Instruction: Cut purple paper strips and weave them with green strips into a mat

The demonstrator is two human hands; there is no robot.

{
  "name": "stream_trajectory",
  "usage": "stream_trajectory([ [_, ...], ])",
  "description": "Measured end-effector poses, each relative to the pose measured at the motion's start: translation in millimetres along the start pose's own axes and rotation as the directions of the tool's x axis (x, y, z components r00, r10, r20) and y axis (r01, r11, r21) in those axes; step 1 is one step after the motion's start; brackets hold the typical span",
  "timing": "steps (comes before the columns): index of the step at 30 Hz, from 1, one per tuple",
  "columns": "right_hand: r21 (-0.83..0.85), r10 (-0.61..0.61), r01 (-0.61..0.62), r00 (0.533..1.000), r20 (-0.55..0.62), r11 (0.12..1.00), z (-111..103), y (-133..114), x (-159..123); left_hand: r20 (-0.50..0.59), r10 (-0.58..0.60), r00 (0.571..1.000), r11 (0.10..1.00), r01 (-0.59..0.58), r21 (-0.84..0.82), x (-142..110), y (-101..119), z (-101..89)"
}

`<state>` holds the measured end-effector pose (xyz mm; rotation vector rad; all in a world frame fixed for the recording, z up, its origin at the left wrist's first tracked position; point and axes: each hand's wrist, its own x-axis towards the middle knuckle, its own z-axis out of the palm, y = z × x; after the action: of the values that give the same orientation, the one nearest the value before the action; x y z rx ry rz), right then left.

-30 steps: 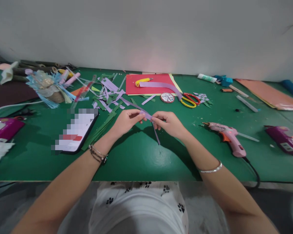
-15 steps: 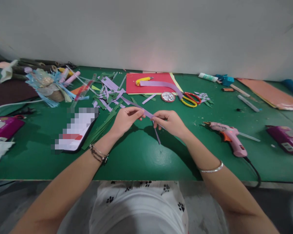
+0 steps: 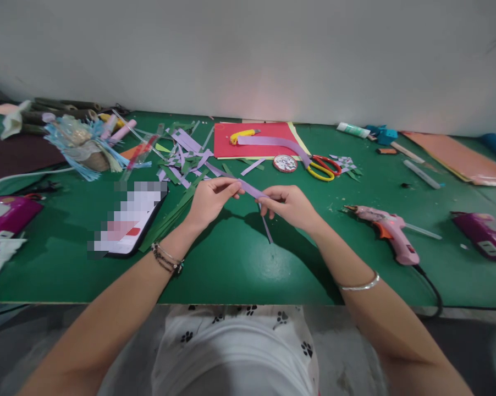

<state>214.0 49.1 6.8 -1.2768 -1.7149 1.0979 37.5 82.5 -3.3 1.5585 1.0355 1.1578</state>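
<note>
A purple paper strip [image 3: 251, 190] is stretched between my two hands above the green table. My left hand [image 3: 215, 199] pinches it between thumb and fingers, and its far end runs up toward the pile of paper scraps. My right hand [image 3: 288, 204] pinches the strip's near part, where a narrow purple tail [image 3: 266, 229] hangs below the fingers. Beyond my hands lie purple and green paper scraps [image 3: 186, 157]. Long green paper strips [image 3: 169, 215] rest beside my left wrist.
At the back, red paper [image 3: 223, 144] carries a yellow cutter [image 3: 243, 136]; scissors [image 3: 323, 168] lie beside it. A phone [image 3: 138, 220] is left. A pink glue gun [image 3: 390, 231] with its cord lies right, near a purple power strip [image 3: 481, 234]. A raffia-tied bundle [image 3: 87, 146] stands back left.
Both hands keep their pinch on the purple strip. My left hand has shifted very slightly left, so a little more of the strip shows between the hands.
</note>
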Motion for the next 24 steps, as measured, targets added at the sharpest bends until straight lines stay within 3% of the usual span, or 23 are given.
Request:
stream_trajectory([
  [8,0.006,0.044,-0.044,0.999,0.008,0.999,-1.1,0.1,0.3,0.005,-0.014,1.000,1.000,0.014,0.015,0.6,-0.5,-0.6],
  [13,-0.027,0.070,-0.072,0.996,-0.061,0.997,-3.4,0.7,1.5,0.012,-0.027,1.000,1.000,0.027,0.007,1.0,-1.0,-0.8],
  [24,-0.069,0.079,-0.086,0.992,-0.096,0.994,-8.9,2.9,2.8,-0.123,-0.151,0.981,0.987,0.144,-0.066,9.8,-8.3,-8.9],
])
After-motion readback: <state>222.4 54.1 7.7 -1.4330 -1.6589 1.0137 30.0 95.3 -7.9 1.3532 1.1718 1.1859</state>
